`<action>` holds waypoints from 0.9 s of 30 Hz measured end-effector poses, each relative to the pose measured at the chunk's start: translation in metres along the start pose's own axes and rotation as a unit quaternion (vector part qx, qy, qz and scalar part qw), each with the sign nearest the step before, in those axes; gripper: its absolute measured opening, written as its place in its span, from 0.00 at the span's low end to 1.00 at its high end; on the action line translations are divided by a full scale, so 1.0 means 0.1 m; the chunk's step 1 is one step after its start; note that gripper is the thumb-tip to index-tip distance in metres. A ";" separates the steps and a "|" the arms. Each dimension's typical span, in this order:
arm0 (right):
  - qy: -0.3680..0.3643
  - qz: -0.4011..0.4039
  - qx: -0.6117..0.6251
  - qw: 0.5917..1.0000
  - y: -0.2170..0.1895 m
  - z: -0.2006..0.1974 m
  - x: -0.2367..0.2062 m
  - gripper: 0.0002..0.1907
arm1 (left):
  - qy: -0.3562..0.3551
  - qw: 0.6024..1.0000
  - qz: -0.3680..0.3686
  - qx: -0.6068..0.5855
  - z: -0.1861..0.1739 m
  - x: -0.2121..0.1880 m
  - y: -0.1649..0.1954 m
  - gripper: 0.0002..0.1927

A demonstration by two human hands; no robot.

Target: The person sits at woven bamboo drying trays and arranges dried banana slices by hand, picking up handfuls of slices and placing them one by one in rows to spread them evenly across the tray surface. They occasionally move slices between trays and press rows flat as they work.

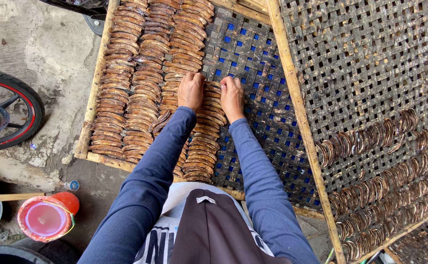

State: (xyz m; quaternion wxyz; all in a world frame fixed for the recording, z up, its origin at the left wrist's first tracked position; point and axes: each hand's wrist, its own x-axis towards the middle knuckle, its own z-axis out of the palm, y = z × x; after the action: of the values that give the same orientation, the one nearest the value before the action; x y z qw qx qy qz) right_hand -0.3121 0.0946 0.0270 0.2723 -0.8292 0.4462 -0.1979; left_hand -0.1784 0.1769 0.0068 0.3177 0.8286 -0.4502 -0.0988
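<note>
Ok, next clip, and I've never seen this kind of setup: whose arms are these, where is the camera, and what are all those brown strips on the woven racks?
There is one picture, taken by a camera worn on a person's head and looking straight down, so the two blue-sleeved arms belong to the wearer. No machine is involved. The left hand and right hand both rest, fingers down, on a row of flat, curved brown dried slices; whether either one grips a slice cannot be told. The slices lie overlapping in long rows on a wood-framed rack of dark woven strips. A second woven rack to the right carries darker curved slices in its lower part. On the ground to the left are a red-rimmed motorcycle wheel and a red round plastic container.
</note>
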 end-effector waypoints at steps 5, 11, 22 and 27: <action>0.011 -0.018 -0.031 0.999 0.02 0.05 -0.02 0.03 | 0.005 1.000 0.021 -0.017 0.00 -0.02 -0.04 0.07; 0.007 -0.035 -0.048 0.998 0.12 0.05 -0.05 0.11 | 0.028 0.991 0.021 -0.132 -0.23 -0.02 -0.30 0.08; -0.172 -0.167 0.082 0.968 -0.53 0.14 -0.46 0.11 | -0.088 0.995 0.003 -0.045 -1.52 -1.05 -0.91 0.25; -0.242 -0.224 0.012 0.944 -0.92 0.42 -0.79 0.17 | -0.060 0.997 0.045 -0.013 -1.39 -1.28 -0.91 0.20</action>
State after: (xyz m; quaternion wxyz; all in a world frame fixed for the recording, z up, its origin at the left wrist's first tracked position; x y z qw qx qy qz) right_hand -0.2717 0.2145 0.0457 0.3305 -0.9275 0.1667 -0.0524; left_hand -0.1274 0.3770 0.0439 0.3051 0.7959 -0.5038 -0.1404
